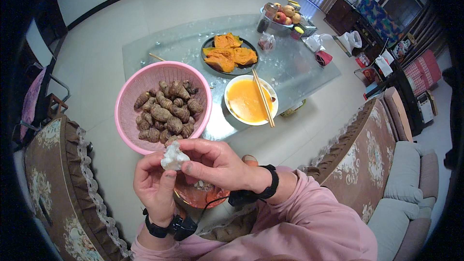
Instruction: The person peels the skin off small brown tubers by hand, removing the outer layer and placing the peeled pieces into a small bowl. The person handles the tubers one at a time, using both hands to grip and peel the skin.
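Between the fingertips of my left hand (156,185) and my right hand (221,165) is a small whitish, uneven lump (174,156); its kind cannot be told, perhaps a peeled piece of taro. Both hands touch it, just in front of the near rim of a pink plastic basket (121,116). Brown, unpeeled taro corms (161,113) lie in that basket. Below my hands, partly hidden by them, is a red-orange container (201,200) with small scraps inside. To the right of the basket stands a white bowl of orange liquid (246,99), with wooden chopsticks (263,98) across its rim.
A dark plate (214,69) with cooked pumpkin pieces (226,54) sits on the glass table (174,40). Fruit (284,14), jars and a plastic bag (266,42) stand farther back. Cloth-covered seats (366,159) flank me on both sides.
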